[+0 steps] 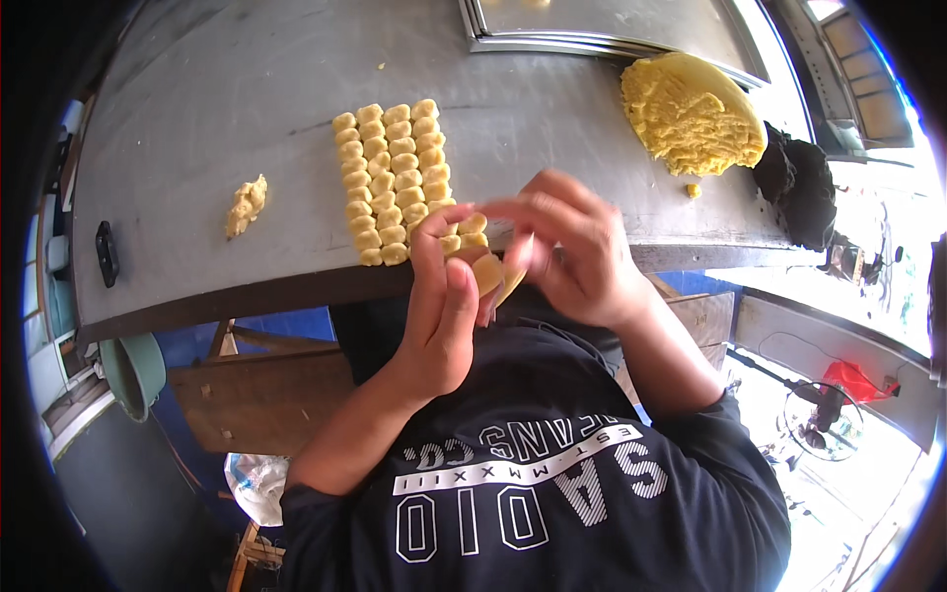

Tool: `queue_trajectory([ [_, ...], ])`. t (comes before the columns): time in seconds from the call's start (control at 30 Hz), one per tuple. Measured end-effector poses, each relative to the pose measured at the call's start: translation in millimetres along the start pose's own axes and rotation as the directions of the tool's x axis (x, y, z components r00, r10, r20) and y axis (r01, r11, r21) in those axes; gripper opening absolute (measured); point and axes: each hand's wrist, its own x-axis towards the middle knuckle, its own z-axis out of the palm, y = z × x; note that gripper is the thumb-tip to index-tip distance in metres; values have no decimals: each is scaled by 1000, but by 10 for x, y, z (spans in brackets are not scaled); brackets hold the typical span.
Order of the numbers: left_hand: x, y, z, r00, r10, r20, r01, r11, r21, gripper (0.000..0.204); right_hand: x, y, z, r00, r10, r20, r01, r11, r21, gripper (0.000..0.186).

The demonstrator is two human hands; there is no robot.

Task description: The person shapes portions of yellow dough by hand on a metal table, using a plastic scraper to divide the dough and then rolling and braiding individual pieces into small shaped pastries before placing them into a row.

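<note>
My left hand (pixel 442 311) is closed around a flattened piece of yellow dough (pixel 485 273) just in front of the table edge. My right hand (pixel 582 247) meets it from the other side. Its index finger reaches across near the left fingertips, and motion blurs the fingers, so I cannot see whether they grip the dough. Behind my hands, small rounded dough pieces (pixel 406 182) stand close together in columns on the metal table (pixel 217 128). My left fingers hide part of the nearest rows.
A large mass of yellow dough (pixel 691 113) lies at the far right, beside a crumpled black bag or cloth (pixel 797 187). To the left are a small dough lump (pixel 247 204) and a black oblong object (pixel 107 254). A metal tray (pixel 631 25) sits at the back.
</note>
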Motion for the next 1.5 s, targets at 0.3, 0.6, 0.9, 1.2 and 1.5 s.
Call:
queue_trajectory([
  [0.3, 107, 43, 189, 995, 95, 11, -95, 983, 157, 35, 22, -124, 91, 995, -96, -6, 95, 991, -96, 38],
  [0.6, 26, 12, 36, 980, 180, 82, -195, 942, 274, 33, 328, 251, 250, 996, 59, -64, -78, 922, -380, 48],
  [0.9, 63, -54, 71, 937, 287, 200, -307, 949, 76, 19, 374, 390, 214, 952, 257, 169, -244, 965, -94, 18],
  [1.2, 131, 109, 128, 995, -57, -83, 55, 998, -33, 59, 84, 43, -60, 991, -28, 130, -3, 972, 235, 32],
  [1.5, 165, -39, 178, 998, 60, 6, -59, 988, -142, 34, 162, -101, 30, 997, -61, -49, 58, 997, -59, 30],
])
